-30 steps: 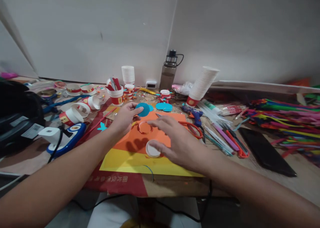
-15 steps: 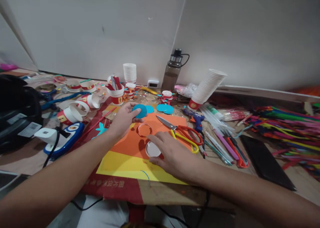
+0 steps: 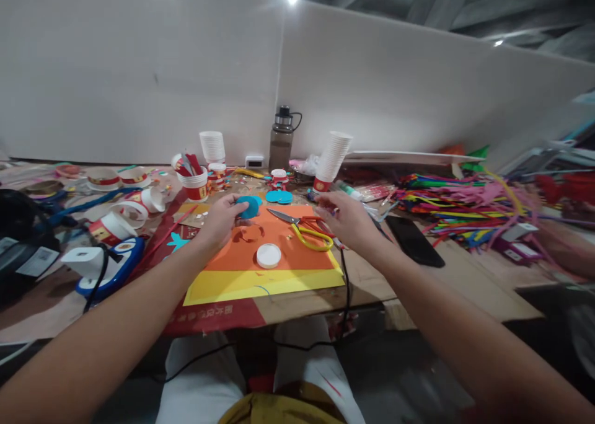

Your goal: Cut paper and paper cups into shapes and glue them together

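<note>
Between the thumb and fingers of my left hand (image 3: pixel 224 218) is a blue paper disc (image 3: pixel 248 207), held above the orange sheet (image 3: pixel 232 256). My right hand (image 3: pixel 346 218) curls over the purple glue gun (image 3: pixel 333 212), mostly hidden behind my fingers. A round white cup base (image 3: pixel 268 256) lies on the orange sheet, with a thin red-and-white ring (image 3: pixel 250 232) behind it. Scissors (image 3: pixel 302 227) with red and yellow handles rest just left of my right hand. More blue discs (image 3: pixel 279 197) lie farther back.
Paper cup stacks (image 3: pixel 333 160) and a water bottle (image 3: pixel 281 142) stand along the wall. Colourful pipe cleaners (image 3: pixel 446 210) and a black phone (image 3: pixel 415 241) are to the right. On the left are cut cups (image 3: pixel 111 227) and a blue-and-white device (image 3: pixel 125 260). A black cable (image 3: pixel 344 287) hangs over the table edge.
My right hand has left the white cup base and moved right and back to the glue gun. My left hand still holds the blue disc. The view has tilted up and turned right.
</note>
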Demonstrator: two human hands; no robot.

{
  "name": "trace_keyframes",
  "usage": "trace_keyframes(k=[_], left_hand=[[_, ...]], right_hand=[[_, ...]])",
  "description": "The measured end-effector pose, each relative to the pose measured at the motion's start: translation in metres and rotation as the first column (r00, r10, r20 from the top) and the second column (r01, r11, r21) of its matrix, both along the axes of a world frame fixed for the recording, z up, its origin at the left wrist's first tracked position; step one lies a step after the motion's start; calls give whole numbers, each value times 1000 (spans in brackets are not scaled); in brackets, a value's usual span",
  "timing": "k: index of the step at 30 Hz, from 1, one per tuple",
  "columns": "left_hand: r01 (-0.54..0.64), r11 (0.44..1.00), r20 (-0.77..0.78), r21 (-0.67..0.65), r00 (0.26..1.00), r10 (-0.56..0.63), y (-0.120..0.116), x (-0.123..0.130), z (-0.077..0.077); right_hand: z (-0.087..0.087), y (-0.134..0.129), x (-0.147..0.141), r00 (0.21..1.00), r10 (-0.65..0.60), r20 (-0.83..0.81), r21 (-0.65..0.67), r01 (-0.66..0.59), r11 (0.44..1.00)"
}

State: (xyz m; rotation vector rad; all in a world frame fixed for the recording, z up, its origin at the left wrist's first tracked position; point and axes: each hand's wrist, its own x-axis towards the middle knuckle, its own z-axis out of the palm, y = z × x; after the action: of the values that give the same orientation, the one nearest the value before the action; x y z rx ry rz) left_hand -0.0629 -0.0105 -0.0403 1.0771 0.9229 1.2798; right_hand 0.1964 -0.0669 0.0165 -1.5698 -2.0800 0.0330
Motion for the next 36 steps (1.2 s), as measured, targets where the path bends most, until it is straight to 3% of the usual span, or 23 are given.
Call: trace_keyframes(k=[3,6,10,13,17,24,28,31,36], left_hand=[[-6,1000,-19,3,1000,7,-2,1,0],[-16,1000,-40,-4,999,16,-1,2,-1],[-10,1000,-58,13,998,11,-1,1,-4],[-1,1000,-57,16,998,2,0,1,-5],[15,1000,-50,15,999,-14,0,1,-4],[32,999,-73,11,997,-31,-4,3,-1],[25,1000,-90,5,996,-24,-2,2,-6],[21,1000,-81,0,996,-21,1,0,-10],[12,1000,-81,-22,997,-14,0,1,-10]], right_hand=[[-3,-13,6,989,-13,147,-96,28,995],[-19,-20,2,929,-8,370,-178,79,981],[-41,-10,-7,837,-65,544,-214,213,954],[-43,0,-14,797,-72,600,-211,244,947],[-30,-1,-25,787,-73,613,-208,250,946],[-25,-19,-28,850,-31,525,-299,219,929],[-10,-8,-7,909,-84,408,-224,188,956],[0,6,10,906,-141,399,-218,243,945],[-11,19,16,851,-104,514,-316,301,899]])
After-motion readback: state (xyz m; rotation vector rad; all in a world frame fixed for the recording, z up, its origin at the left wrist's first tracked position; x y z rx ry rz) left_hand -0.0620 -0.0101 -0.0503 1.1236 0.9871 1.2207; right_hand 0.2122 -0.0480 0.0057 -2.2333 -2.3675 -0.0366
